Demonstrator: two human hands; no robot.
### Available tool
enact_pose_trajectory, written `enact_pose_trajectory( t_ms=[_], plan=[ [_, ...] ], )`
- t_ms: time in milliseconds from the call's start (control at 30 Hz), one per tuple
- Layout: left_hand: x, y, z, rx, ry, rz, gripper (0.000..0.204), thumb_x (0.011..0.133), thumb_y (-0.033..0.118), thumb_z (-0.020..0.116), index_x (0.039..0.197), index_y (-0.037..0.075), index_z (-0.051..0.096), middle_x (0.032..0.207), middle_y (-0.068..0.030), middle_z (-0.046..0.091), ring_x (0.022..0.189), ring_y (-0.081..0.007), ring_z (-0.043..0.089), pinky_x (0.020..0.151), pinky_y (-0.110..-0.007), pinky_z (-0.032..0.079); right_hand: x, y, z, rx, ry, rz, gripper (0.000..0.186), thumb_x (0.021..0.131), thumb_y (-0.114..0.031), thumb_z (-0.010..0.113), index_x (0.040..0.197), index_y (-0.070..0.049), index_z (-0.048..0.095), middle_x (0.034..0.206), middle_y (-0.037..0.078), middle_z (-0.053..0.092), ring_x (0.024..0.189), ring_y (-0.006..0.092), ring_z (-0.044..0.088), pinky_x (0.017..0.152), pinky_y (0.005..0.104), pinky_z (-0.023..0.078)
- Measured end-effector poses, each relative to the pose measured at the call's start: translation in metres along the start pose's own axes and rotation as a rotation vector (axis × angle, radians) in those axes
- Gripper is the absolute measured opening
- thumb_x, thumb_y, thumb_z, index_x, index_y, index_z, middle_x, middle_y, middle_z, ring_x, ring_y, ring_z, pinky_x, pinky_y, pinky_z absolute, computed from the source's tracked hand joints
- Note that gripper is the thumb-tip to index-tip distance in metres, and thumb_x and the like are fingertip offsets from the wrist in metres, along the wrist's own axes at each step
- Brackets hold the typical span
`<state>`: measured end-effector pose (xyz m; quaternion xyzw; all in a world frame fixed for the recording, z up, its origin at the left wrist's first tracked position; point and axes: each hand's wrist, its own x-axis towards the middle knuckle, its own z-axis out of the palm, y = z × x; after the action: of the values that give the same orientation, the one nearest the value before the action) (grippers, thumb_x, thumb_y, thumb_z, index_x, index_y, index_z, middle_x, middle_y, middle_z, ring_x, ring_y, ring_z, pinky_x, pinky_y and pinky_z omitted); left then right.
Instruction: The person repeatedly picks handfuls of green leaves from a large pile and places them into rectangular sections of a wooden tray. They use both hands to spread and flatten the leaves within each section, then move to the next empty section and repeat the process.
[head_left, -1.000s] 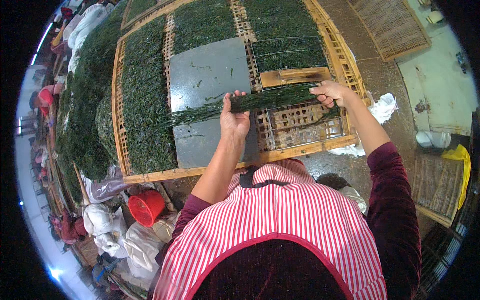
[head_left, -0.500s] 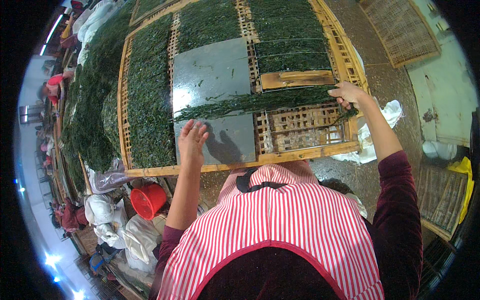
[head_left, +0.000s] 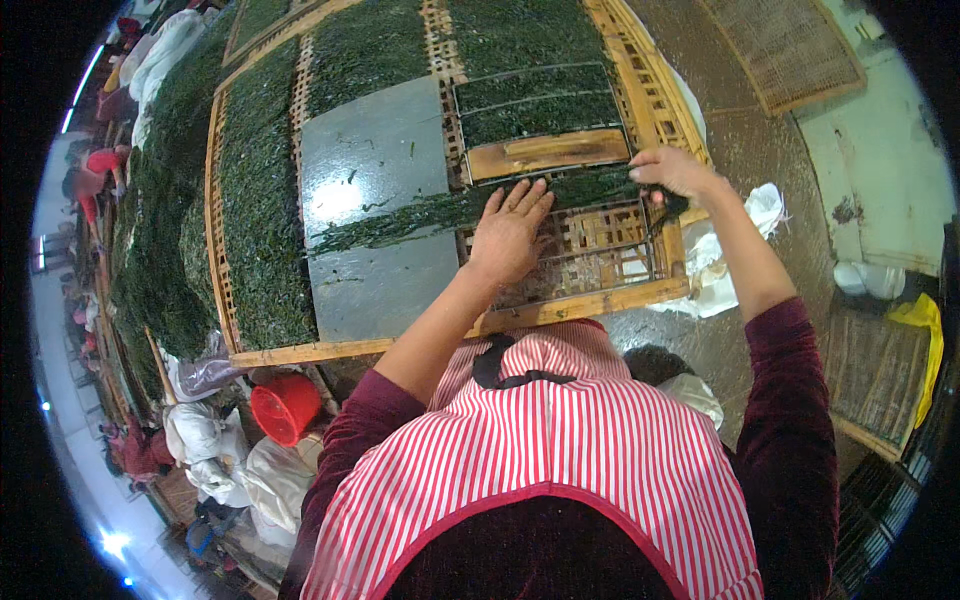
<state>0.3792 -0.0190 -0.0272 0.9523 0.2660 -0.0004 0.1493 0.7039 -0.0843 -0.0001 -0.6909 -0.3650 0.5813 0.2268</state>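
A long strip of dark green seaweed (head_left: 400,218) runs across a smooth grey sheet (head_left: 375,130) and onto a woven bamboo tray (head_left: 590,232). My left hand (head_left: 512,238) lies flat on the strip and the weave beside the sheet, its fingers stretched out. At the strip's right end my right hand (head_left: 680,176) is closed, with seaweed between its fingers and a dark clump hanging below. A thin frame (head_left: 540,70) with narrow bars rests on the tray. Its flat wooden board (head_left: 548,152) lies just beyond the strip.
Chopped seaweed layers (head_left: 265,200) cover other tray sections. A big seaweed heap (head_left: 165,250) lies left of the tray. A red bucket (head_left: 286,408) and white sacks (head_left: 275,485) stand below left. Another woven rack (head_left: 785,50) leans at the right. A person in red (head_left: 100,165) is at far left.
My left hand has moved right, from above the grey sheet onto the seaweed strip, and flattened. The right hand keeps hold of the strip's end. The whole view has shifted slightly.
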Motion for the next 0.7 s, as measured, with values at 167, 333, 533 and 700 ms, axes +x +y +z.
enact_pose_trajectory(
  t_ms=[167, 333, 533, 700],
  plan=[
    [-0.002, 0.001, 0.000, 0.048, -0.001, 0.014, 0.067, 0.090, 0.032, 0.067, 0.148, 0.012, 0.043, 0.159, -0.0076, 0.037, 0.146, -0.0278, 0.034, 0.119, -0.048, 0.025, -0.011, 0.032, -0.042, -0.102, 0.265, 0.019, 0.034, 0.087, -0.019, 0.071, 0.119, -0.006, 0.065, 0.096, 0.008, 0.066, 0.081, 0.0180, 0.063, 0.075, 0.0349, 0.051],
    [-0.001, 0.004, -0.004, 0.058, 0.004, 0.008, 0.066, 0.091, 0.032, 0.066, 0.149, 0.013, 0.042, 0.159, -0.0070, 0.037, 0.146, -0.0273, 0.034, 0.119, -0.048, 0.025, -0.031, 0.048, -0.025, -0.709, 0.829, 0.007, 0.021, 0.089, -0.017, 0.068, 0.109, -0.013, 0.067, 0.111, 0.014, 0.061, 0.105, 0.0368, 0.061, 0.092, 0.0463, 0.049],
    [-0.002, -0.003, 0.003, 0.016, 0.019, 0.037, 0.070, 0.084, 0.023, 0.069, 0.148, 0.012, 0.043, 0.156, -0.0096, 0.041, 0.145, -0.0276, 0.035, 0.118, -0.051, 0.026, -0.024, 0.012, 0.094, -0.637, 0.620, -0.490, 0.019, 0.090, -0.013, 0.062, 0.107, -0.008, 0.070, 0.109, 0.014, 0.064, 0.107, 0.0343, 0.062, 0.093, 0.0433, 0.049],
    [-0.024, -0.026, -0.032, -0.640, 0.322, 0.111, 0.073, 0.081, 0.020, 0.071, 0.146, 0.003, 0.043, 0.142, -0.0231, 0.051, 0.132, -0.0401, 0.048, 0.113, -0.047, 0.037, -0.024, -0.020, 0.117, -0.613, 0.610, -0.266, 0.028, 0.091, -0.014, 0.060, 0.116, -0.004, 0.068, 0.121, 0.018, 0.064, 0.114, 0.0372, 0.060, 0.101, 0.0412, 0.046]
  ],
)
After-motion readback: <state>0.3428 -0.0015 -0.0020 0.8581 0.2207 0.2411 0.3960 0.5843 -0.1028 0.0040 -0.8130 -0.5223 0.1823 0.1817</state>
